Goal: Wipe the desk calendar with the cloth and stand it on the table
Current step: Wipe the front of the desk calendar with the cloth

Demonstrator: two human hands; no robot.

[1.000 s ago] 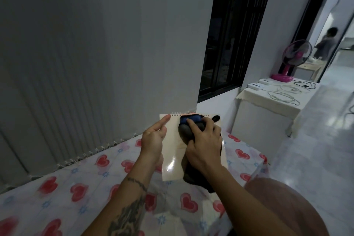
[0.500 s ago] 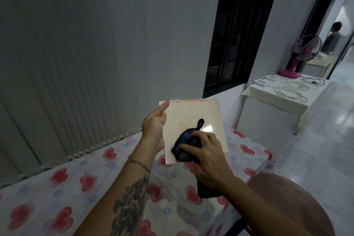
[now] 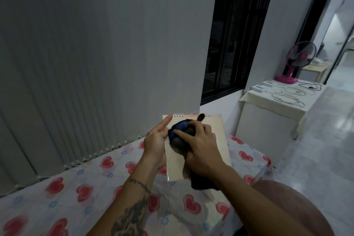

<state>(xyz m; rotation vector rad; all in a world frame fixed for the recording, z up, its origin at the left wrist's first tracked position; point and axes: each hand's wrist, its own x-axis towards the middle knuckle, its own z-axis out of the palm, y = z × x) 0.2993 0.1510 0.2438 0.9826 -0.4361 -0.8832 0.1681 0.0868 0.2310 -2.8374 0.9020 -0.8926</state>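
While left hand steadies calendar, right hand seemingly presses cloth.

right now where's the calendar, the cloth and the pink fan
desk calendar (image 3: 215, 130): head view, bare right part of its cream page.
cloth (image 3: 179, 129): head view, blue bunched part under the fingers.
pink fan (image 3: 301, 56): head view, centre of its round guard.

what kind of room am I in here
Most likely a room in a home: a table under a heart-print tablecloth, a pink desk fan on a side table, and vertical blinds beside a dark window.
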